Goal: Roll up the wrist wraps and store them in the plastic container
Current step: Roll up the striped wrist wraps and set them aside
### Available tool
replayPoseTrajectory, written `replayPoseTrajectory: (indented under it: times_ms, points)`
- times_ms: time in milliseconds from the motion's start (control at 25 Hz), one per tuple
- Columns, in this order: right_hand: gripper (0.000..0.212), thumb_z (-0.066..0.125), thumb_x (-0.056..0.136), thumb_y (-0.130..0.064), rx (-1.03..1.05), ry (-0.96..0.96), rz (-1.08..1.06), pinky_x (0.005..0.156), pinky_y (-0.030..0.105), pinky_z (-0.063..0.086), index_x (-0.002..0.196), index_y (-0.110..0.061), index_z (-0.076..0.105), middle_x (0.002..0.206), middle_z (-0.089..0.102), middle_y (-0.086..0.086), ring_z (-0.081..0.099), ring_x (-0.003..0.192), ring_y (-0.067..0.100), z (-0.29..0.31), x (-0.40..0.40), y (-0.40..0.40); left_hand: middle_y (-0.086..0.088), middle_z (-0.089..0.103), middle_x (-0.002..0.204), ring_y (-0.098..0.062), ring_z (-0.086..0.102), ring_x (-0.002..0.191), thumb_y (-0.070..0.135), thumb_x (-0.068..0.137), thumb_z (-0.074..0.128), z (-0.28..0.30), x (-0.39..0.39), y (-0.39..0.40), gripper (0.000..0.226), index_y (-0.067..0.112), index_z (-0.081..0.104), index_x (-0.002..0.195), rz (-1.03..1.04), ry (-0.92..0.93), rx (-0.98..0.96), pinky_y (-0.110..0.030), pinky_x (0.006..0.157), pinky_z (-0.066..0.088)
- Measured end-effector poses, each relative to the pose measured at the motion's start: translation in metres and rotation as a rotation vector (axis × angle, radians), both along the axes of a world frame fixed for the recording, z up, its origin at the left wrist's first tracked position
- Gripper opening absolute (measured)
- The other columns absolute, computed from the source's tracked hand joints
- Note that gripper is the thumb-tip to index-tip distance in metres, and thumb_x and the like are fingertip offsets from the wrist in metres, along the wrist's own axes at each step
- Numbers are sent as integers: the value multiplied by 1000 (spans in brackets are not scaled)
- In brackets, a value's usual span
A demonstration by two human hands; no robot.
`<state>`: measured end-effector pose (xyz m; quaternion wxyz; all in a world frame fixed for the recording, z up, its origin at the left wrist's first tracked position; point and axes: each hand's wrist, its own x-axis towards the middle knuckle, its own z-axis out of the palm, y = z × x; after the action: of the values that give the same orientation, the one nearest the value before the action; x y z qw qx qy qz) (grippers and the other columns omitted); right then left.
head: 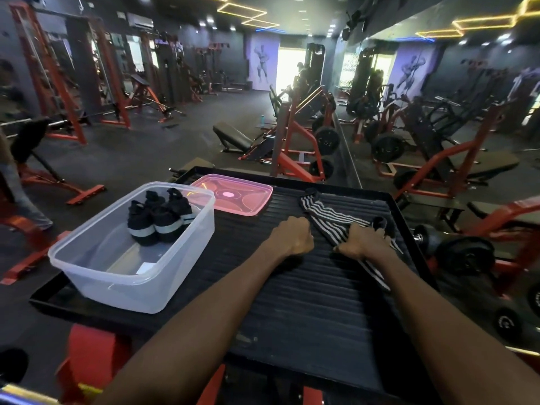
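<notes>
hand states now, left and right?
Left hand: fingers curled, touching the striped wrist wrap; whether it grips cannot be told.
Right hand: gripping the striped wrist wrap.

Fingers of both hands curled under, unseen. Wrap partly covered by right hand. Blurred figure cut off at left edge.

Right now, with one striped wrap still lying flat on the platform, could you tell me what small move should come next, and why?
Probably start rolling from the near end. The right hand grips the striped wrap, which lies unrolled across the ribbed platform, with the left hand curled at its edge. The clear container already holds rolled wraps, its pink lid off.
</notes>
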<state>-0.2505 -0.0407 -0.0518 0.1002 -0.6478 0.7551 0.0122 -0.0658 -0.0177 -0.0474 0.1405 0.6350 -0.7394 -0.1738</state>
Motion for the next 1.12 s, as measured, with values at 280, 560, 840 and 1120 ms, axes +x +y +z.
replayPoseTrajectory:
  times_ms: [280, 560, 840, 1120]
  points:
    - [49, 66, 62, -33, -14, -385, 84, 82, 38, 61, 105, -10, 67, 103, 73, 13, 70, 93, 28, 9, 33, -3, -16, 68, 114, -33, 64, 104, 25, 93, 52, 3, 11, 5, 26, 7, 65, 105, 23, 154, 67, -31, 80, 47]
    - [9, 58, 97, -9, 241, -1241, -56, 73, 40, 59, 94, -5, 66, 84, 68, 12, 68, 74, 24, 28, 66, 26, -16, 70, 105, -14, 61, 69, 36, 85, 70, -7, 27, 6, 38, 2, 65, 102, 280, 684, 165, -24, 51, 52]
    - [54, 51, 93, -65, 279, -535, 92, 61, 28, 49, 99, -12, 64, 72, 73, 7, 66, 59, 22, 17, 62, 36, -12, 57, 117, -26, 58, 100, 4, 83, 54, -9, 55, 10, 34, 11, 52, 116, 459, 696, 21, -35, 82, 52]
    - [41, 49, 97, -43, 74, -78, 109, 54, 29, 52, 87, -7, 66, 67, 73, 8, 67, 50, 21, 28, 65, 34, -20, 61, 123, -33, 60, 110, 11, 74, 49, -4, 56, 11, 56, -1, 51, 128, 330, 609, 170, -42, 90, 52]
